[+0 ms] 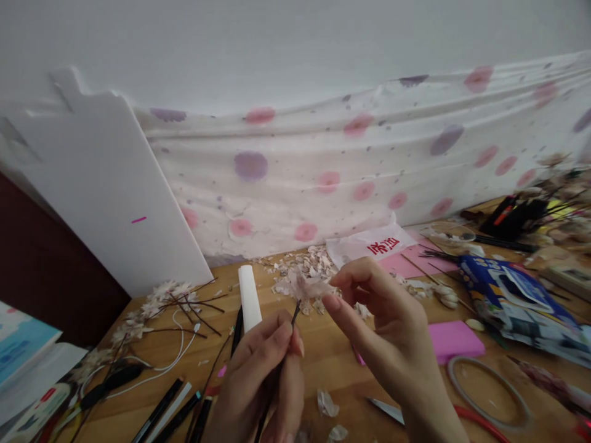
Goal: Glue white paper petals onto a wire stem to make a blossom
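Observation:
My left hand point(258, 369) is closed around a thin dark stem point(296, 312), which stands tilted upward. At its top sits a pale pinkish flower point(305, 287) with thin, translucent petals. From the right, my right hand point(392, 332) pinches the edge of a petal between thumb and index finger, the other fingers curled. Behind the flower lies a pile of loose pale petals point(318, 258) on the wooden table point(332, 357). A few single petals point(327, 403) lie in front, between my hands.
Finished-looking flower stems point(170, 301) and a white cable point(184, 344) lie left. A white roll point(250, 295) stands behind my left hand. Pink sticky notes point(455, 340), a tape ring point(489, 394), a blue packet point(521, 301) and scissors point(385, 408) are right. A white board point(106, 197) leans back left.

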A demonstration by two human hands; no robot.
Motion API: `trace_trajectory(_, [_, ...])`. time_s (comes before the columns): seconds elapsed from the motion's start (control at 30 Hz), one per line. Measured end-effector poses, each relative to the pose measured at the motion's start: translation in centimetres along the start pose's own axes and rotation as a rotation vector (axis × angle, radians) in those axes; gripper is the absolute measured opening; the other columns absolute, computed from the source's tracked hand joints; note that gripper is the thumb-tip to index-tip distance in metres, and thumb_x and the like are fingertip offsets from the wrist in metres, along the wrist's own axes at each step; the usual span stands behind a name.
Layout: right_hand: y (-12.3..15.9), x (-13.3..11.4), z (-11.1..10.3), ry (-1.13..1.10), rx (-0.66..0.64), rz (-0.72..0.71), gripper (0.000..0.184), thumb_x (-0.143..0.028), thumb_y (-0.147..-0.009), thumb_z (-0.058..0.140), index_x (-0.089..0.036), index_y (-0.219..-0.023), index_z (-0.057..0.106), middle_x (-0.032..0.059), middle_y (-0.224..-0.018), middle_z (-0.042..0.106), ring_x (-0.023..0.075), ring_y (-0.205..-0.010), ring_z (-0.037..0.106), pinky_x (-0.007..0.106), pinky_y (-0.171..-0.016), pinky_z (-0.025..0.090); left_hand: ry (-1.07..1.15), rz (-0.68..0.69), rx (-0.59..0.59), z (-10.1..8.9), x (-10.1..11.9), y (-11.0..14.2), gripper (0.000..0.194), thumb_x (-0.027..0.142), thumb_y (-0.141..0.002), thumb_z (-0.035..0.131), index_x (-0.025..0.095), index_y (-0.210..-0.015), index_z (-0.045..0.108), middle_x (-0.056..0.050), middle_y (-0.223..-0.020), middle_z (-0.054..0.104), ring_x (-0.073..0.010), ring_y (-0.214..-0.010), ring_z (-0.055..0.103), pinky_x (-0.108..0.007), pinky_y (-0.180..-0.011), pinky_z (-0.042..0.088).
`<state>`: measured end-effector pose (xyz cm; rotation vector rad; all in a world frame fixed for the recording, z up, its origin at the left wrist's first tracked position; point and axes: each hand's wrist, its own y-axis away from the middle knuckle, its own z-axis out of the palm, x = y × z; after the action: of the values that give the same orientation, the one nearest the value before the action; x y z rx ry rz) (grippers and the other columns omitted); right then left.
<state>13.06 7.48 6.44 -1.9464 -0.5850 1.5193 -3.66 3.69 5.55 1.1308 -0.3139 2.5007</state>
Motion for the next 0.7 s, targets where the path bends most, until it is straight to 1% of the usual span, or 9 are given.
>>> trace_trajectory(0.1, [-0.11,-0.16,0.26,-0.024,0.003,-0.034,0.014,-0.020,-0.094,0.069,-0.023,-0.086,0.059,-0.0057,-0.077,0.052,0.0100,-0.065,0.050,0.025,-0.058,0.044,-0.010,0.010,0.059,0.39,-0.25,-0.03,0.027,0.041,-0.099,0.063,0.020,-0.085,0.069,0.010,-0.036,0.045,-0.0041,-0.028,0.016,-0.016,-0.033,0.019])
trace_trajectory(0.2, [-0.20,-0.27,0.44,-0.021,0.029,-0.063,0.016,-0.016,-0.094,0.070,-0.024,-0.084,0.060,-0.0067,-0.073,0.052,0.0097,-0.065,0.049,0.025,-0.059,0.042,-0.006,-0.001,0.085,0.79,-0.20,-0.09,0.027,0.040,-0.099,0.064,0.019,-0.081,0.067,0.010,-0.035,0.045,-0.0044,-0.030,0.018,-0.016,-0.034,0.019])
trace_trajectory(0.3, [-0.26,-0.23,0.42,-0.006,0.040,-0.090,0.015,-0.012,-0.093,0.071,-0.024,-0.087,0.064,-0.0062,-0.074,0.055,0.0098,-0.067,0.050,0.025,-0.059,0.042,0.004,0.017,0.082,0.92,-0.18,-0.12,0.025,0.034,-0.102,0.058,0.019,-0.084,0.068,0.010,-0.037,0.046,-0.0040,-0.031,0.018,-0.015,-0.036,0.019])
trace_trajectory(0.43, [-0.33,-0.11,0.28,0.015,0.049,-0.117,0.016,-0.009,-0.092,0.072,-0.023,-0.088,0.067,-0.0061,-0.075,0.056,0.0088,-0.065,0.050,0.024,-0.059,0.041,0.020,0.019,0.038,0.67,-0.51,-0.21,0.028,0.030,-0.105,0.052,0.019,-0.086,0.069,0.010,-0.038,0.046,-0.0038,-0.029,0.018,-0.015,-0.034,0.018])
trace_trajectory(0.6, [-0.36,-0.12,0.19,0.049,0.065,-0.143,0.016,-0.006,-0.090,0.073,-0.022,-0.089,0.070,-0.0056,-0.075,0.054,0.0087,-0.066,0.050,0.025,-0.060,0.042,0.023,0.015,0.029,0.38,-0.67,-0.30,0.028,0.032,-0.104,0.054,0.019,-0.086,0.069,0.010,-0.038,0.045,-0.0032,-0.029,0.017,-0.014,-0.035,0.018])
trace_trajectory(0.7, [-0.34,-0.11,0.19,0.048,0.078,-0.159,0.016,-0.006,-0.090,0.073,-0.022,-0.090,0.071,-0.0051,-0.076,0.054,0.0085,-0.066,0.050,0.024,-0.060,0.042,-0.008,-0.020,0.001,0.20,-0.28,-0.29,0.026,0.037,-0.103,0.057,0.019,-0.087,0.068,0.011,-0.039,0.045,-0.0037,-0.029,0.020,-0.015,-0.035,0.021])
